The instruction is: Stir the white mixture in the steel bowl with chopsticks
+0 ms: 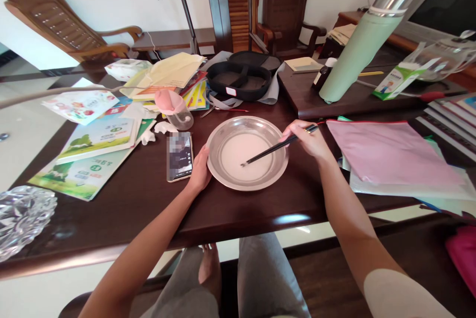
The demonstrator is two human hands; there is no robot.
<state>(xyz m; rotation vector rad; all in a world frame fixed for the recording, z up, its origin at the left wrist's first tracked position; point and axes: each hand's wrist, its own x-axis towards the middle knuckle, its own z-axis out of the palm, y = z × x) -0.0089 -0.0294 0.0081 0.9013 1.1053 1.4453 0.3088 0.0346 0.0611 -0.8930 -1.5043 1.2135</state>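
Observation:
A shallow stainless steel dish (212, 172) stands on the dark wooden table, with a milky white liquid (238, 152) inside. My left hand (201, 169) is closed on the dish's left rim; the fingers under the edge are partly hidden. In my right hand (305, 139) is a pair of black chopsticks (273, 149), held slantwise over the dish's right rim. Their tips touch the white liquid near its middle. Just left of my left hand lies a phone (180, 157) with its screen lit.
Books (98, 137), a pink-lidded cup (174, 109) and crumpled tissues fill the left side. Behind the dish sits an open black case (240, 80). A green thermos (366, 45) stands back right, above a pink pouch (394, 152). A glass dish (26, 216) lies near left.

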